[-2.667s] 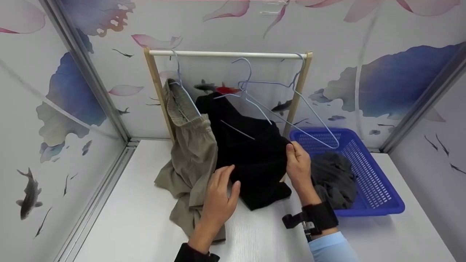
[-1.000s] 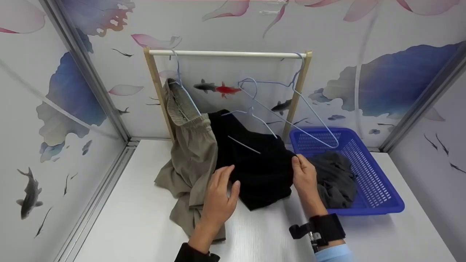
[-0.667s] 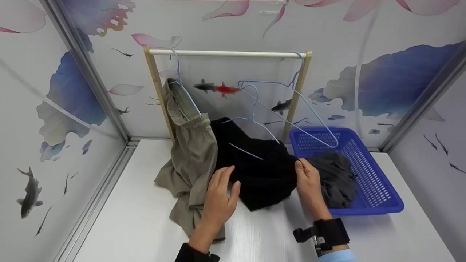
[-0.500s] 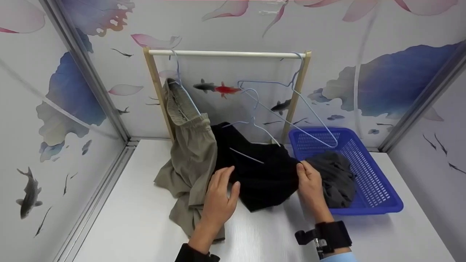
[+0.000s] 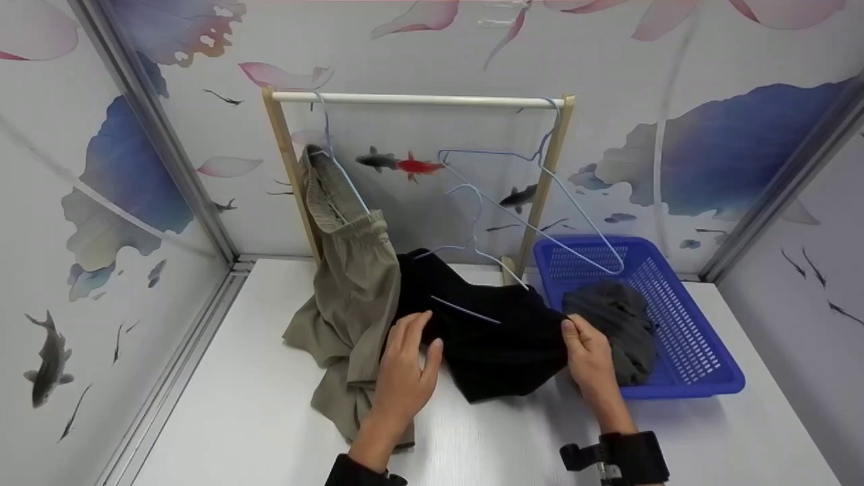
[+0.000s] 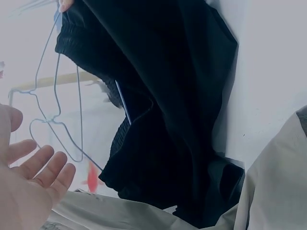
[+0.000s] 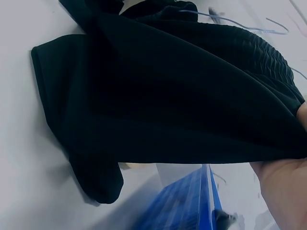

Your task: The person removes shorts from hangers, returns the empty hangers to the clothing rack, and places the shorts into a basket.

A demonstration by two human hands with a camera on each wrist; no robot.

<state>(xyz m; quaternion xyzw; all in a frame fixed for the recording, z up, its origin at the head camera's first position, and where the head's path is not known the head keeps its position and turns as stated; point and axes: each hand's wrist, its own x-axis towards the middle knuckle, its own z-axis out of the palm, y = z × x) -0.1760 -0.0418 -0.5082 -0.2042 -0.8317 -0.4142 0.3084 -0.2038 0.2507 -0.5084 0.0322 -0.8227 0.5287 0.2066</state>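
Black trousers (image 5: pixel 499 358) with an elastic waistband hang down to the white table in the head view. A light-blue wire hanger (image 5: pixel 474 236) sits partly inside their waist, its hook hanging on nothing below the rail. My right hand (image 5: pixel 590 354) pinches the right end of the waistband between thumb and fingers. In the left wrist view that waistband (image 6: pixel 72 40) is gathered and stretched away from the hanger. My left hand (image 5: pixel 405 378) is held with relaxed, spread fingers between the black trousers and khaki trousers (image 5: pixel 358 283), gripping nothing.
A small rack with a white rail (image 5: pixel 418 100) and wooden posts stands at the back. The khaki trousers hang at its left end, a bare blue hanger (image 5: pixel 491 152) at its right. A blue basket (image 5: pixel 675 391) on the right holds a dark grey garment (image 5: pixel 611 331).
My right hand has moved down and to the right, drawing the waistband along. The hanger has sunk from near the rail and its hook has turned leftward. My left hand has stayed in place.
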